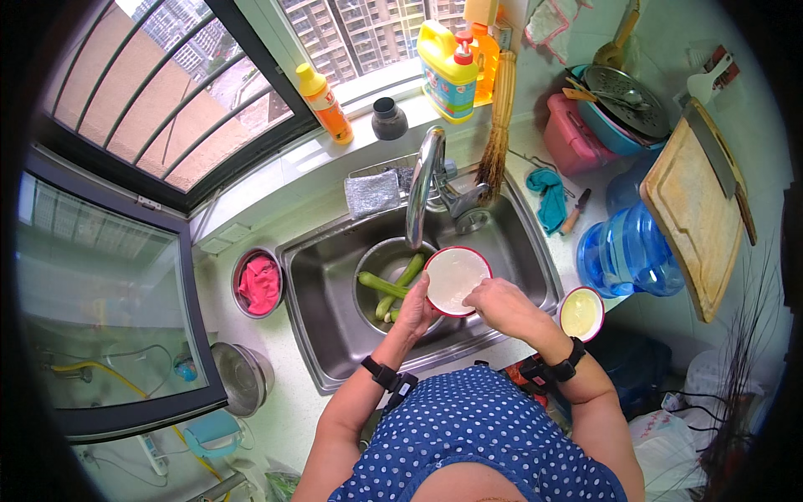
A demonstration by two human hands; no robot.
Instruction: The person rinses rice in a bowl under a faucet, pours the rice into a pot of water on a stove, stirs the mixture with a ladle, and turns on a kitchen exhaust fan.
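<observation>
Over the sink (326, 351), my left hand (415, 309) grips a white bowl (457, 279) with a red rim, its thumb on the near-left edge. The bent fingers of my right hand (502, 306) rest over the bowl's right rim, tips at the inner wall; that thumb is hidden. The inside of the bowl looks wet. Partly beneath it in the sink stands a round metal basin (362, 300), holding several long green gourds (411, 270). The chrome faucet (426, 182) arches down just behind the bowl.
A second red-rimmed bowl (580, 314) with pale yellow contents stands at the counter's right edge, near my right forearm. Behind it are a blue water jug (627, 251), a wooden cutting board (690, 207) and a knife (576, 212). Left lies a pink cloth (259, 285) in a bowl.
</observation>
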